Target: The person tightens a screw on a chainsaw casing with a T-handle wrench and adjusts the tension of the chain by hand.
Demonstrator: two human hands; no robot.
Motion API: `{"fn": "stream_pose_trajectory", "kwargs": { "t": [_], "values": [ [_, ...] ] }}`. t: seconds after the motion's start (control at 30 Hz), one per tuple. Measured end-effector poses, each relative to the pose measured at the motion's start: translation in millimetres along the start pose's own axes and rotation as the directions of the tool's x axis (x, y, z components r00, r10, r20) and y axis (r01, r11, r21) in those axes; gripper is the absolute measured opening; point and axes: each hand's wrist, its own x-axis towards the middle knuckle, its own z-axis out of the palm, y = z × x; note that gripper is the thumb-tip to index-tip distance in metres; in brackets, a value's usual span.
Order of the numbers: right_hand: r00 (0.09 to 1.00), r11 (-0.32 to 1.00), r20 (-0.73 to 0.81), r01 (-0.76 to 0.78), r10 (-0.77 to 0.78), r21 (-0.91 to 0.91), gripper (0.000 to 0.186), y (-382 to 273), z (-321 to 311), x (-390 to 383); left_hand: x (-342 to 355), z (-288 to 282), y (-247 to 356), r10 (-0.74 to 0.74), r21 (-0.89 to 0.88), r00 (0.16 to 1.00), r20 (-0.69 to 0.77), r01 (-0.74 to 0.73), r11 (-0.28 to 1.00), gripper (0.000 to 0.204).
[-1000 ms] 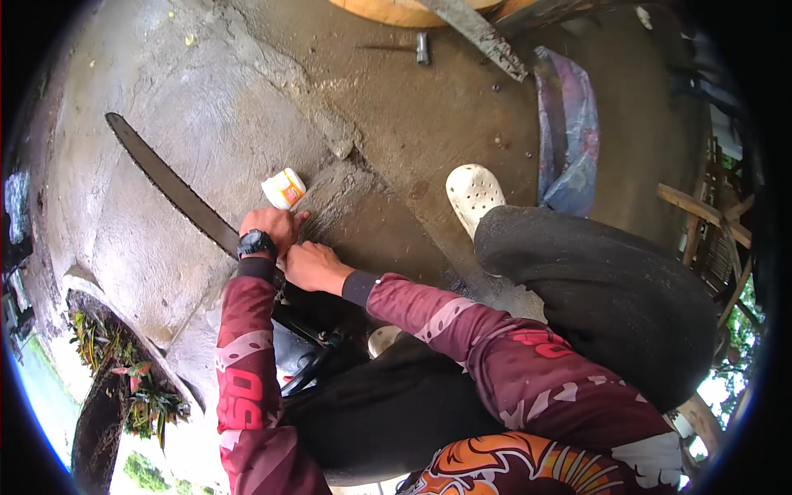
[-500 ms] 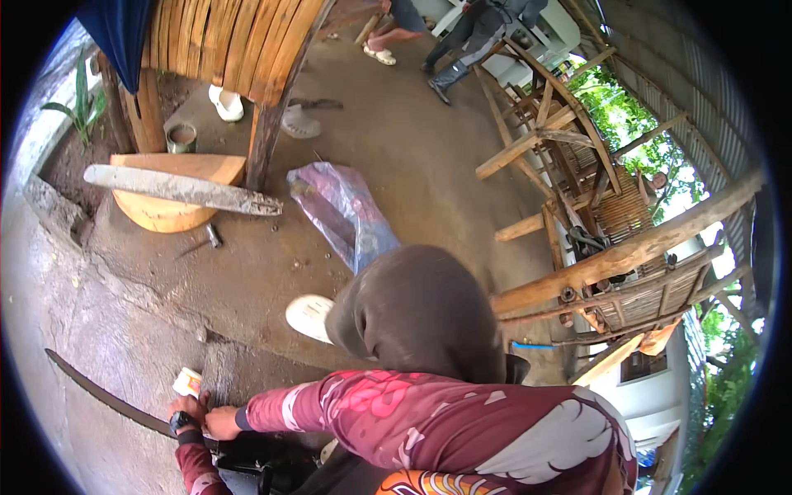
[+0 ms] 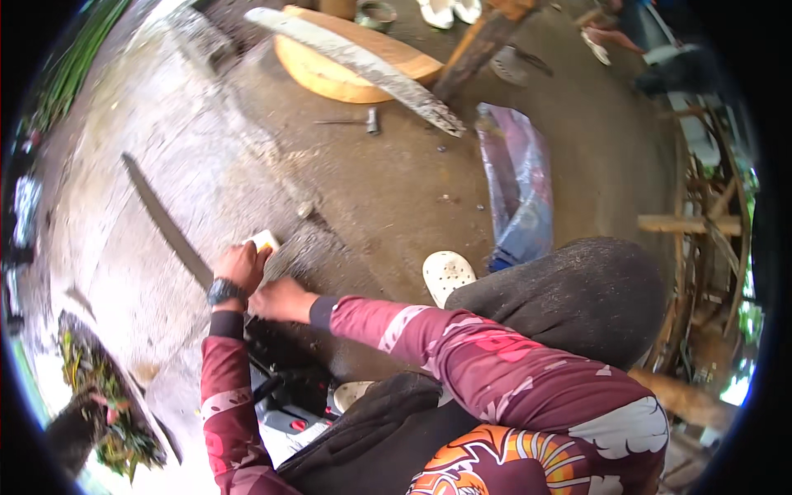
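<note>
A chainsaw lies beneath my hands, its long chain bar (image 3: pixel 169 219) angled up-left over concrete and its dark body (image 3: pixel 293 388) partly hidden by my arms and legs. My left hand (image 3: pixel 238 268), watch at the wrist, is closed on the bar near its base. Just below and right of it, my right hand (image 3: pixel 280 299) has curled fingers at the saw; what they pinch is hidden and slightly blurred. A small white-and-orange container (image 3: pixel 266 239) sits behind my left fingers.
Ahead are a wood slab (image 3: pixel 309 74) under a weathered plank (image 3: pixel 363 74), a metal tool (image 3: pixel 371 121) and crumpled plastic sheeting (image 3: pixel 518 190). My white clog (image 3: pixel 445 272) is beside it. Plants (image 3: pixel 99 388) border the left, timber framing (image 3: pixel 693 223) the right; people stand top right.
My view swung up toward the shelter and people, then came back down. Both hands stay at the saw bar, with little visible movement relative to it.
</note>
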Motion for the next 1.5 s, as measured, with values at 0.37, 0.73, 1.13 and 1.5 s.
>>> {"fn": "stream_pose_trajectory", "kwargs": {
  "t": [0.37,0.73,1.13,1.5],
  "values": [
    [0.867,0.861,-0.058,-0.498,0.495,-0.106,0.036,107.4,-152.9,-8.8,-53.4,-126.2,-15.6,-0.196,-0.189,0.952,-0.234,0.153,0.97,0.037],
    [0.789,0.733,-0.325,-0.609,0.521,-0.302,0.029,217.4,-248.7,-19.2,-176.5,-75.1,35.0,-0.206,-0.064,0.928,-0.312,0.196,0.979,0.013],
    [0.848,0.669,-0.385,-0.525,0.363,-0.526,0.021,259.5,-233.5,0.6,-151.9,-87.5,39.8,0.128,0.278,0.97,-0.207,-0.067,0.958,0.014],
    [0.975,0.802,0.171,-0.014,0.145,-0.598,0.02,208.3,-317.8,48.7,-218.2,-32.9,14.3,-0.682,-0.639,0.623,-0.383,0.354,0.683,0.021]
  ]
}}
